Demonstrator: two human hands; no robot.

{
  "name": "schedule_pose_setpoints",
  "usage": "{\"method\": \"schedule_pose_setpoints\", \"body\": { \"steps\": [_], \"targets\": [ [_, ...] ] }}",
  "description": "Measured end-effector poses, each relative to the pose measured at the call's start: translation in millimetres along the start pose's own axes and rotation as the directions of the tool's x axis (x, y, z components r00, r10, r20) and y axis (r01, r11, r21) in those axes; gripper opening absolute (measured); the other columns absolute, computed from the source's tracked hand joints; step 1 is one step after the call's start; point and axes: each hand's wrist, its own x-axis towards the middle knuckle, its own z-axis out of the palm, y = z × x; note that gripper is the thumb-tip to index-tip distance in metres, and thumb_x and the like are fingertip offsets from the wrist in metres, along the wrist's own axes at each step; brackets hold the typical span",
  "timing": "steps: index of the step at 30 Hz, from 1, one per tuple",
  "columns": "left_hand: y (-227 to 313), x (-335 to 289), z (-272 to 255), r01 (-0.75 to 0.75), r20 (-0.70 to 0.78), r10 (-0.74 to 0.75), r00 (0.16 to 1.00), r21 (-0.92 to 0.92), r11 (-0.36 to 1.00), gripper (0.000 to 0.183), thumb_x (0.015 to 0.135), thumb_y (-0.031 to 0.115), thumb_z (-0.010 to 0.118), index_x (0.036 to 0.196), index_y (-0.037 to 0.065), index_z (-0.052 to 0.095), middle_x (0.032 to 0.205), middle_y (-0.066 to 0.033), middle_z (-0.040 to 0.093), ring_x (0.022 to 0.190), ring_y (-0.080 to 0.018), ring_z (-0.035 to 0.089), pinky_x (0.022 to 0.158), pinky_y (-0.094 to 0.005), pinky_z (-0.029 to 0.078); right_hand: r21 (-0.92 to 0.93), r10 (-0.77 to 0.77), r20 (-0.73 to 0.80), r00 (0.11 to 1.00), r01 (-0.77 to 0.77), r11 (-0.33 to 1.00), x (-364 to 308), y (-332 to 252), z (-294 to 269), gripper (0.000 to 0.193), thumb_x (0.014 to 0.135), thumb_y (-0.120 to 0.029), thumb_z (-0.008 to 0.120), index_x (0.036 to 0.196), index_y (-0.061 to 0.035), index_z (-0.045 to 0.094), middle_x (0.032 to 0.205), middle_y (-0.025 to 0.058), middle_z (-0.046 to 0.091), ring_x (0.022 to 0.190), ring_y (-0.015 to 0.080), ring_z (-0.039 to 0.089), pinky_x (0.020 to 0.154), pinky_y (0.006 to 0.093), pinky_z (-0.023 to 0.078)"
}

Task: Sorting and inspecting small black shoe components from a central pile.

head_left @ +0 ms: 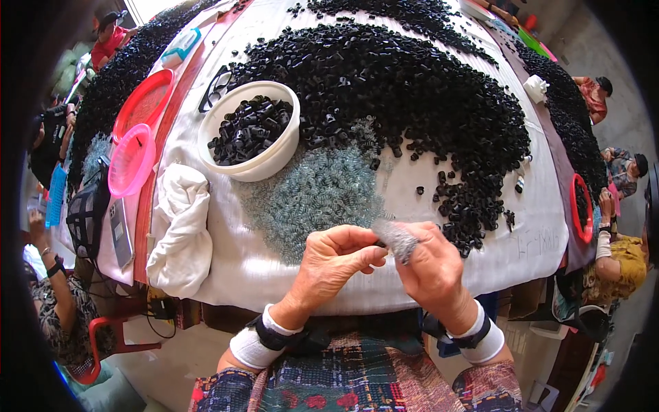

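Note:
Close together over the front of the white-covered table (261, 292), my two hands meet at a small black part. My left hand (329, 264) is closed, with thumb and index finger pinching this black part (379, 243), mostly hidden by the fingers. Against its other side is my right hand (436, 266), fingers curled, with a fuzzy grey wrap (398, 242) around a fingertip. Whether the right fingers grip the part too is hidden. Just beyond lies a heap of small clear, bluish coil springs (312, 192). A broad pile of short black plastic pieces (412, 89) spreads behind it.
A white bowl (278, 159) of black pieces stands left of the springs. Near it lie a crumpled white cloth (182, 230), black-framed glasses (214, 89), and pink (149, 161) and red (163, 77) baskets. Other people sit at neighbouring tables on both sides.

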Motion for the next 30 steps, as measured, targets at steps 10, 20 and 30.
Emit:
{"method": "schedule_pose_setpoints", "body": {
  "steps": [10,20,30],
  "targets": [
    [5,4,-3,0.109,-0.016,-0.112,0.994,-0.125,0.986,0.020,0.086,0.005,0.065,0.106,-0.001,0.063,0.095,-0.0171,0.068,0.077,-0.0182,0.067,0.065,-0.0282,0.056,-0.020,0.525,-0.127,0.841,-0.532,0.847,0,48,-19,0.018,0.082,0.006,0.059,0.099,0.0027,0.061,0.087,0.0145,0.063,0.071,0.0241,0.064,0.061,0.0296,0.050],
    [7,8,-11,0.154,-0.004,-0.158,0.987,-0.189,0.970,0.019,0.086,0.005,0.064,0.105,0.000,0.063,0.094,-0.0156,0.068,0.075,-0.0177,0.066,0.064,-0.0280,0.055,-0.274,0.381,-0.006,0.924,-0.368,0.888,2,92,-5,0.013,0.079,0.005,0.059,0.091,0.0016,0.060,0.084,0.0180,0.061,0.070,0.0332,0.060,0.062,0.0365,0.049],
    [10,10,-12,0.170,0.020,-0.169,0.985,-0.179,0.969,0.019,0.085,0.005,0.066,0.104,0.000,0.063,0.093,-0.0140,0.068,0.074,-0.0171,0.066,0.064,-0.0282,0.055,-0.384,0.447,0.130,0.885,-0.370,0.846,0,93,8,0.018,0.076,0.002,0.059,0.093,-0.0005,0.056,0.082,0.0153,0.058,0.079,0.0326,0.059,0.068,0.0391,0.050]
  ]
}}
